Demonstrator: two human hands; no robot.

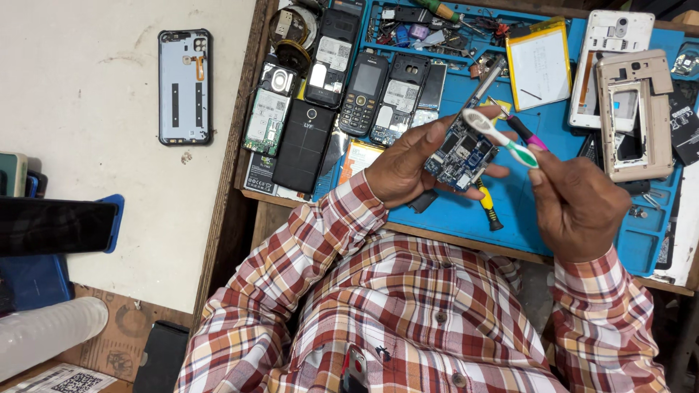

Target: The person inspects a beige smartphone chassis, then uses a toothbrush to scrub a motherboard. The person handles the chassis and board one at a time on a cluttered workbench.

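Now, left hand pinching circuit board, right hand gripping toothbrush, bristles on board

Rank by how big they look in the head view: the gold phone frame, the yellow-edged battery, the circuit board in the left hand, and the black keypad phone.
1. gold phone frame
2. yellow-edged battery
3 and 4. black keypad phone and circuit board: they look alike, and the board is raised nearer the camera and partly hidden, so unranked.

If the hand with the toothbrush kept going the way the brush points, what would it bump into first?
The right hand points its toothbrush up and to the left, and the bristles already sit at the circuit board in the left hand. So it would likely meet that board first, though depth is unclear.
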